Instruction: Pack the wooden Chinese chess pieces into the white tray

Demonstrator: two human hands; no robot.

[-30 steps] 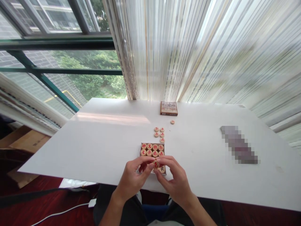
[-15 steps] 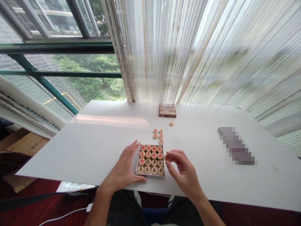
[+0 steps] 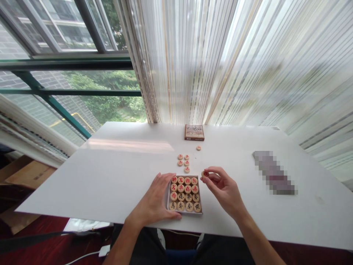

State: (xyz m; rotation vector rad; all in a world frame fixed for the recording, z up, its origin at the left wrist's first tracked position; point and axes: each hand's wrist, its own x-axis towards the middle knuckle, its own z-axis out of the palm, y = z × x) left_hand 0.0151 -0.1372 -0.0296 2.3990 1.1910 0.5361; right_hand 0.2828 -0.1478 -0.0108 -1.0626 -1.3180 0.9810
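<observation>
A shallow white box (image 3: 200, 212) near the table's front edge holds rows of round wooden pieces with red and black characters. My left hand (image 3: 154, 200) grips the box at its left side, fingers at the back corner and thumb along the front edge. Just off the box's back right corner, my right hand (image 3: 224, 187) pinches a round piece (image 3: 204, 174) between thumb and fingertips, tilted above the table. Behind the box lie several red-marked pieces (image 3: 186, 163) in two short columns, and a single piece (image 3: 198, 148) sits farther back.
A brown printed box lid (image 3: 194, 133) lies at the back of the white table (image 3: 124, 173). On the right is a blurred-out flat object (image 3: 274, 173). Curtains (image 3: 187, 59) and a window border the far side. A cardboard box (image 3: 30, 175) stands on the floor at left.
The white box has shifted right with my left hand on it. My right hand has moved right and slightly away from me, still pinching its piece, which is now tilted more.
</observation>
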